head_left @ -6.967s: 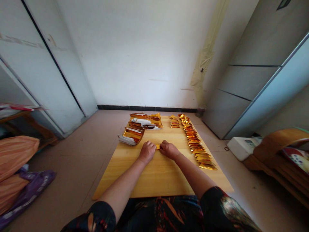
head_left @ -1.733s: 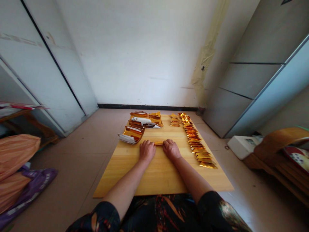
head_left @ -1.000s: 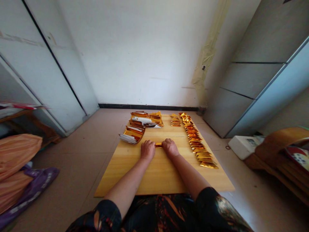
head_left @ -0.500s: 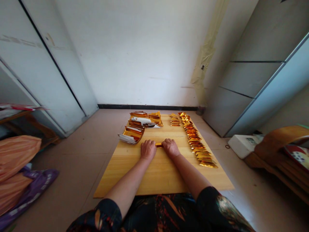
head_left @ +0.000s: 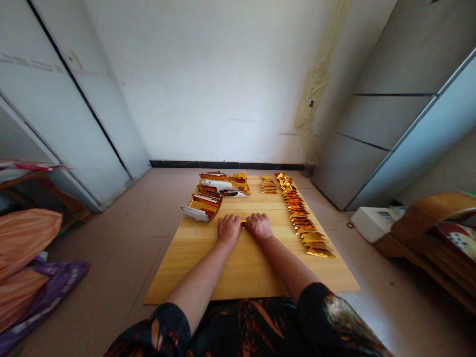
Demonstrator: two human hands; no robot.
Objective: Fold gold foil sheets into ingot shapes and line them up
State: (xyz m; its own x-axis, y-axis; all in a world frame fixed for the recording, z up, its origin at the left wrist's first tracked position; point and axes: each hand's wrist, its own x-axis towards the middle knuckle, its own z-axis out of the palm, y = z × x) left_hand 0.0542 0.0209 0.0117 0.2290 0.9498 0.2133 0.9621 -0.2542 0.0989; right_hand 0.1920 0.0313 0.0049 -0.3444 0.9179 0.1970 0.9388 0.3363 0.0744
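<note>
Close together over the middle of a wooden board [head_left: 186, 272], my left hand [head_left: 229, 229] and my right hand [head_left: 259, 226] are both closed on one piece of gold foil paper [head_left: 243, 224]. Only a short strip of it shows between them; the rest is hidden under my fingers. Beyond my left hand lies a curled stack of gold and white paper sheets [head_left: 203, 206]. To the right of my right hand runs a long row of folded gold foil pieces [head_left: 303, 218], leaning one on another.
More gold and white sheets [head_left: 223, 186] lie at the board's far left. A short row of folded gold pieces [head_left: 268, 184] is at the far edge. Orange and purple bags [head_left: 29, 267] are on the left; a white box [head_left: 374, 224] and wooden furniture [head_left: 427, 233] stand right.
My right hand has slid slightly left toward my left hand, so less of the gold foil paper shows between them. The stacks and rows stay where they were.
</note>
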